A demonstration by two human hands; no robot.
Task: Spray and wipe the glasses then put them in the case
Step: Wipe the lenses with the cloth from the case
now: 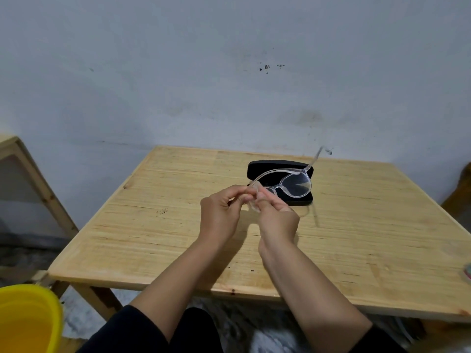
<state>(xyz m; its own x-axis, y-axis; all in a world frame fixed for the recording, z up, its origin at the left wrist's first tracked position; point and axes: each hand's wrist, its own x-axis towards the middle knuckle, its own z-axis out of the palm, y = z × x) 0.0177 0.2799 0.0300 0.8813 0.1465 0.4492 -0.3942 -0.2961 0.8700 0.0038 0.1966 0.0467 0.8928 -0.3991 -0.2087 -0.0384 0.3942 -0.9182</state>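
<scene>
Clear-framed glasses point(293, 183) are held up above the wooden table point(158, 240), with one temple arm sticking up toward the far right. My left hand point(221, 212) pinches the near end of the frame by the left lens. My right hand point(276, 215) grips the same lens from the other side, thumb and fingers closed on it. A black glasses case point(257, 166) lies flat on the table right behind the glasses, partly hidden by them. No spray bottle or cloth shows.
A yellow bucket point(28, 317) stands on the floor at the lower left. A wooden frame point(33, 174) leans by the wall at the left. A small round object point(467, 273) sits at the table's right edge. A grey wall rises behind the table.
</scene>
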